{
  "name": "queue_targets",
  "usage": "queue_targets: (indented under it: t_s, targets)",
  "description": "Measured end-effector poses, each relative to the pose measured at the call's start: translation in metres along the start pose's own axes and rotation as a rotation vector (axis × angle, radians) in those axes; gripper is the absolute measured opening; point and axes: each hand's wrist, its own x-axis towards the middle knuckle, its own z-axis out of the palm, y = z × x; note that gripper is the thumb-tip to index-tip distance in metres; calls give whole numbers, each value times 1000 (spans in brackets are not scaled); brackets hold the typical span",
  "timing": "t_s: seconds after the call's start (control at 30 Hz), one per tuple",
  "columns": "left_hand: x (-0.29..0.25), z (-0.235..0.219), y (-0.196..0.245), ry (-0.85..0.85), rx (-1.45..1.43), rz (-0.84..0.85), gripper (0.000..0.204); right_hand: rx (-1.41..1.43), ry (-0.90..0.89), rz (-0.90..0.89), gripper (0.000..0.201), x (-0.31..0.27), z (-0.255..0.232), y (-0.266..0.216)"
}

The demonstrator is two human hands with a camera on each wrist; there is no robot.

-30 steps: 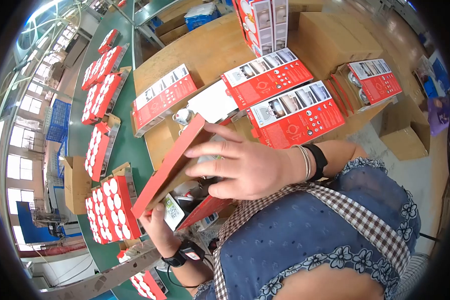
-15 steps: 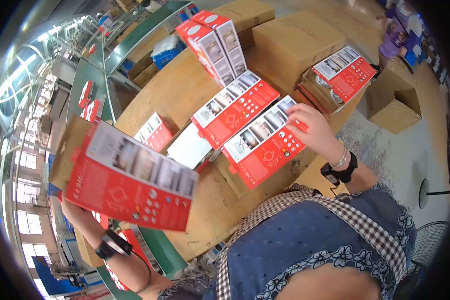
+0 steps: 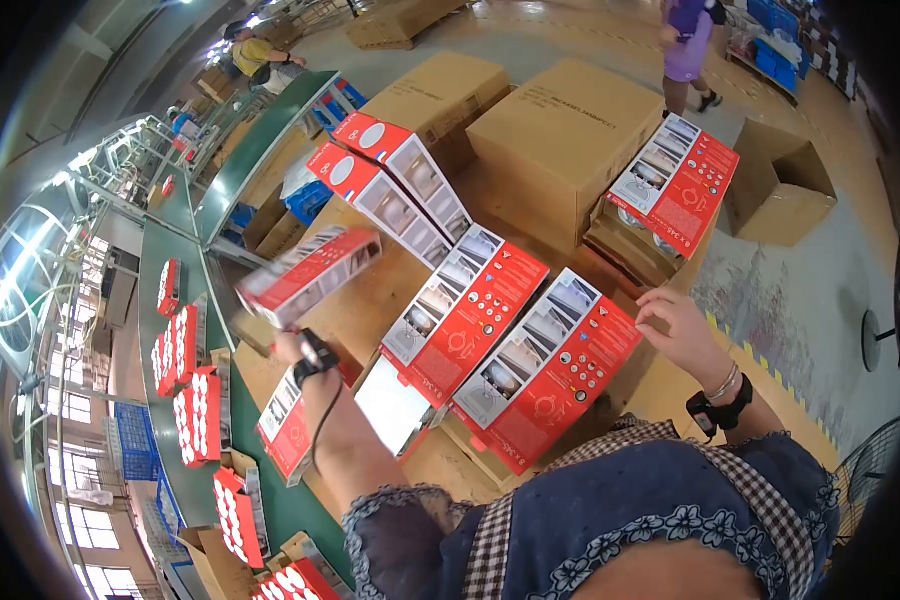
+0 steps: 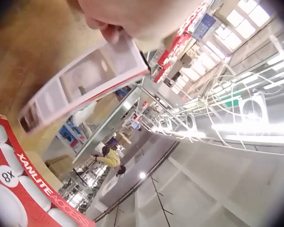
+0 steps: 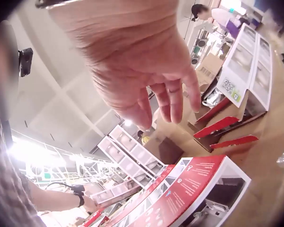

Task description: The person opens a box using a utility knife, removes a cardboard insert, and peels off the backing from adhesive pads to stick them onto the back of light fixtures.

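Note:
Out over the far left of the table, my left hand (image 3: 288,346) grips one end of a red and white printed box (image 3: 315,275), blurred and tilted. The same box (image 4: 87,78) shows its row of pictures beside the hand (image 4: 137,19) in the left wrist view. My right hand (image 3: 685,335) hovers with loosely bent fingers beside a red box (image 3: 550,370) lying flat. In the right wrist view nothing sits between that hand's (image 5: 142,78) fingers. Another flat red box (image 3: 460,310) lies alongside, and a white piece (image 3: 392,400) is next to it.
Two red boxes (image 3: 395,190) stand upright behind the flat ones. Large brown cartons (image 3: 560,135) sit at the back, with an open printed box (image 3: 675,185) to their right. Packed red boxes (image 3: 198,415) line the green conveyor (image 3: 232,430) on the left. People walk in the background.
The left hand has carried the printed box from close in front out to the far left of the table. The right hand has left the flat box and moved to its right side.

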Motion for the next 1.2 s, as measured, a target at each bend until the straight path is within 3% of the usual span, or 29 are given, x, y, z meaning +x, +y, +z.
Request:
queue_targets:
  t_s: [0.03, 0.07, 0.13, 0.17, 0.2, 0.27, 0.37, 0.43, 0.47, 0.5, 0.53, 0.6, 0.77, 0.83, 0.97, 1.0, 1.07, 1.13, 1.17, 1.2]
  targets:
    - [-66, 21, -34, -4, 5, -7, 13, -18, -3, 19, 10, -1, 0, 2]
    - [-111, 41, -27, -38, -366, -236, 14, -38, -9, 40, 11, -1, 0, 5]
    - [-157, 55, -17, -183, -260, -510, 11, -33, -13, 65, 11, 1, 0, 7]
    - [-155, 55, -18, -261, -173, -542, 9, -20, -10, 71, 11, 3, 0, 9]
    - [-137, 61, -33, -207, -21, -446, 18, -19, -17, 75, 11, 6, 1, 9]
    - [-204, 108, -3, -83, -39, -89, 24, 30, -13, 68, 11, 13, 4, 11]
    - [-301, 195, 77, -272, 128, 358, 25, 78, -80, 52, 10, 31, 8, -1]
    - [-329, 249, 108, -318, 254, 705, 47, 79, -130, 13, 11, 40, 13, -6]
    - [-319, 265, 117, -293, 586, 963, 73, 84, -162, -33, 11, 43, 17, -7]
    - [-330, 283, 129, -142, 983, 994, 92, 86, -161, -35, 11, 44, 21, -9]
    - [-345, 298, 135, -140, 982, 997, 92, 92, -165, -84, 11, 44, 24, -10]
    - [-370, 322, 140, -97, 1360, 898, 99, 97, -160, -131, 11, 43, 25, -13]
    - [-362, 329, 125, -83, 1389, 851, 98, 142, -175, -86, 9, 30, 24, -2]
    - [-359, 324, 129, -101, 1403, 759, 95, 149, -184, -59, 9, 24, 24, 6]
    - [-326, 287, 144, -134, 1339, 637, 91, 174, -179, -24, 8, 16, 21, 13]
    - [-301, 273, 143, -152, 1268, 665, 84, 180, -179, -28, 8, 14, 20, 12]
    - [-248, 233, 142, -350, 900, 581, 70, 265, -183, 32, 9, 12, 19, 10]
    - [-286, 216, 167, -313, 718, 679, 58, 239, -176, -22, 9, 14, 20, 9]
    - [-312, 208, 186, -264, 782, 712, 52, 207, -180, -64, 10, 14, 19, 7]
    - [-318, 191, 203, -323, 791, 727, 56, 204, -189, -73, 10, 14, 16, 4]
